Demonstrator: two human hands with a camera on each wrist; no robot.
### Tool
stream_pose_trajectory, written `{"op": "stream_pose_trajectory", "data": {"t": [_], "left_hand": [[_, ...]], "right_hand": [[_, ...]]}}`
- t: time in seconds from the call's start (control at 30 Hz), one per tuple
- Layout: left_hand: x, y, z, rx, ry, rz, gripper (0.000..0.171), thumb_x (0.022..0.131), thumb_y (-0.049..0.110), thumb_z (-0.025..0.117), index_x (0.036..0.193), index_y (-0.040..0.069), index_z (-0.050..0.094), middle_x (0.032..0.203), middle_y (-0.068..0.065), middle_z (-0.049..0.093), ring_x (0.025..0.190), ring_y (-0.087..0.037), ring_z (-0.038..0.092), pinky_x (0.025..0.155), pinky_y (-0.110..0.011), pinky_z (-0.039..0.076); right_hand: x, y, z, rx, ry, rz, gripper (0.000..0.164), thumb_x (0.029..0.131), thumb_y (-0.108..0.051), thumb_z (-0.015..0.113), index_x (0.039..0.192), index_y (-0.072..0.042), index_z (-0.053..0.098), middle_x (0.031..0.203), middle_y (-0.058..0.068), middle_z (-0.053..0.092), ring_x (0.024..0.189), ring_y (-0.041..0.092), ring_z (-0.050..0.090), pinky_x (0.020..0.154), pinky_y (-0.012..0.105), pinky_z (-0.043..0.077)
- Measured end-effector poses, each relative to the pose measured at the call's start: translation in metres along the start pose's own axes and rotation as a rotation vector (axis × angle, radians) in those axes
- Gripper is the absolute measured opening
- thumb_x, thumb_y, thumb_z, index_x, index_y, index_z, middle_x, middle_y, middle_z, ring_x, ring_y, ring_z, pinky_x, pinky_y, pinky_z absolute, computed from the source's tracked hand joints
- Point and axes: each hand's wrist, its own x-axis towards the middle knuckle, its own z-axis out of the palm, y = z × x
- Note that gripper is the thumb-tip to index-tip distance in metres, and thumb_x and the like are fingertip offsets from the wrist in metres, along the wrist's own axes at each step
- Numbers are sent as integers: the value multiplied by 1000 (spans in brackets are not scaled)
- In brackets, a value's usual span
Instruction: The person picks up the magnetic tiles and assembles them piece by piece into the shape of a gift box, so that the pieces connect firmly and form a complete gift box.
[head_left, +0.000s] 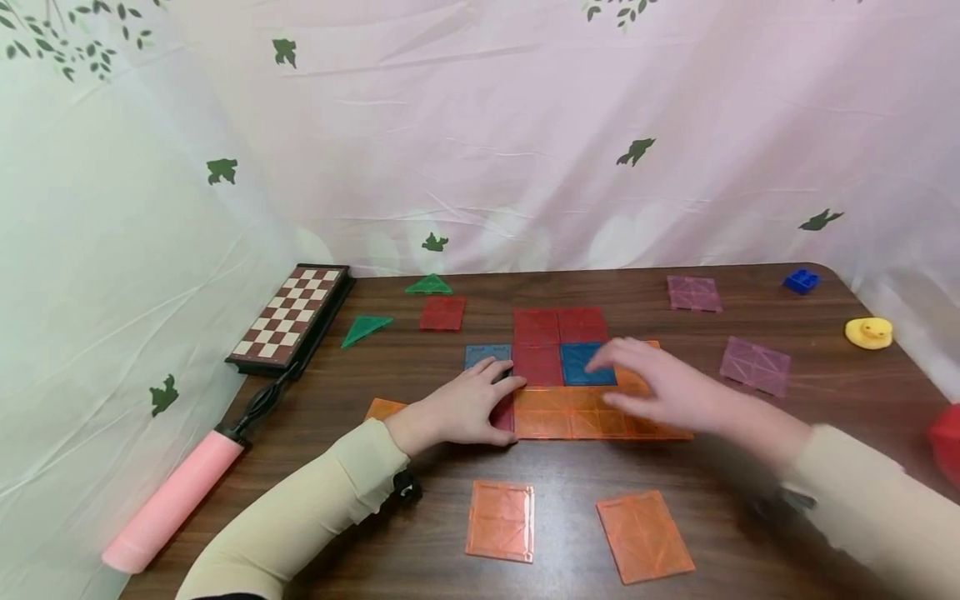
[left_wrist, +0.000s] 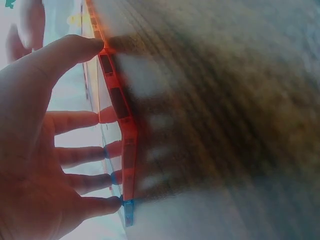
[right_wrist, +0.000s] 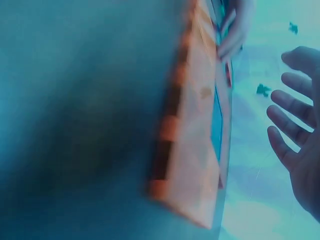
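Note:
Flat translucent magnetic tiles lie edge to edge in a patch on the table. Red tiles (head_left: 537, 367) make up its upper part, beside a blue tile (head_left: 581, 364), and orange tiles (head_left: 551, 417) form the row nearest me. My left hand (head_left: 453, 408) rests with spread fingers on the patch's left end, touching a partly covered red tile (head_left: 505, 414) and a second blue tile (head_left: 486, 353). In the left wrist view its thumb meets the edge of the tiles. Over the patch's right side hovers my right hand (head_left: 667, 387), fingers loosely extended, apart from the tiles in the right wrist view.
Two loose orange tiles (head_left: 501, 521) lie near me. Purple tiles (head_left: 756, 365), a blue brick (head_left: 801, 281) and a yellow rubber duck (head_left: 870, 332) are at right. Green triangles (head_left: 430, 285), a chessboard (head_left: 288, 317) and a pink-barrelled hand pump (head_left: 176, 500) stand left.

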Motion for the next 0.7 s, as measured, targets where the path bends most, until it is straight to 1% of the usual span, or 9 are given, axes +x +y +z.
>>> {"op": "stream_pose_trajectory", "data": {"t": [0.07,0.13,0.2,0.27,0.33,0.4,0.47,0.6,0.7], "left_hand": [[0,1,0,-2,1,1,82,89,53,72,156,15,43,162,-16,31,148,-42,28,118,-50,29],[-1,1,-1,-5,-2,-2,82,90,53,71,156,15,42,162,-16,31,148,-42,28,118,-49,29],[0,1,0,-3,-6,-3,82,90,54,71,156,16,42,162,-16,31,148,-42,27,118,-49,28],[0,1,0,-1,-4,-4,82,90,54,71,156,16,42,162,-16,31,148,-42,28,118,-49,29],[0,1,0,-3,-4,-6,82,90,54,71,156,16,42,162,-16,31,148,-42,28,118,-48,28],[-1,2,-1,-4,-2,-7,82,89,53,72,156,15,43,162,-16,31,147,-42,28,118,-49,28],[-1,2,-2,-6,-1,-6,82,89,53,72,155,15,43,162,-17,32,147,-42,28,118,-49,29],[-1,2,-1,-6,1,-3,81,89,53,72,155,15,43,161,-16,32,147,-42,29,117,-49,29],[-1,2,-1,0,-4,-8,82,89,54,71,156,16,42,162,-16,31,147,-41,28,118,-48,29]], "right_hand": [[-23,-11,2,-5,22,-50,42,87,-10,81,125,-17,64,122,-9,62,114,12,56,97,30,48],[-43,-19,7,-3,29,-70,46,84,-10,83,125,-19,64,121,-11,61,112,9,56,97,20,44],[-60,-23,12,-1,27,-54,48,84,-12,84,126,-21,64,122,-13,60,112,8,55,98,14,39],[-73,-23,17,-13,23,-12,49,84,-15,85,127,-24,64,124,-15,59,113,7,54,99,11,35],[-82,-20,22,-12,21,33,50,85,-19,85,129,-26,64,126,-15,58,115,7,53,100,10,34],[-88,-19,24,-4,14,53,51,85,-22,85,131,-27,63,128,-15,58,117,6,53,100,10,33],[-92,-22,26,30,1,33,53,86,-24,84,134,-27,62,131,-13,58,119,8,52,101,12,34],[-98,-34,33,100,-57,-44,56,87,-32,84,137,-26,59,135,-8,56,122,11,51,101,18,39],[-101,-44,37,127,-104,-55,63,84,-42,85,139,-28,58,137,-9,54,124,10,48,98,24,44]]}}
